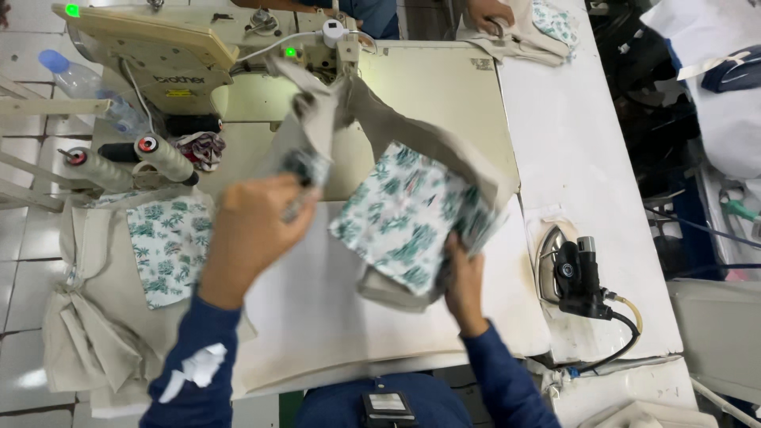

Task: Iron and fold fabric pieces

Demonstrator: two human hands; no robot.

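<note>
Hands lifting a beige bag (412, 214) with leaf-print pocket over the sewing table (444, 87): left hand (258, 230) pinches its strap, right hand (464, 277) grips its lower edge.

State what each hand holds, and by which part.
Both hands hold one beige fabric piece with a leaf-print panel: the left hand grips its upper strap end, the right hand its lower right edge.

The held cloth (404, 214) is beige with a white panel printed in teal leaves. The pile (151, 261) at the table's left edge repeats that beige and leaf print. The machine (158, 55) is cream (two green lights glow on it). The sleeves (198, 357) are navy, the iron (575, 273) black and silver, the table (333, 309) white.
</note>
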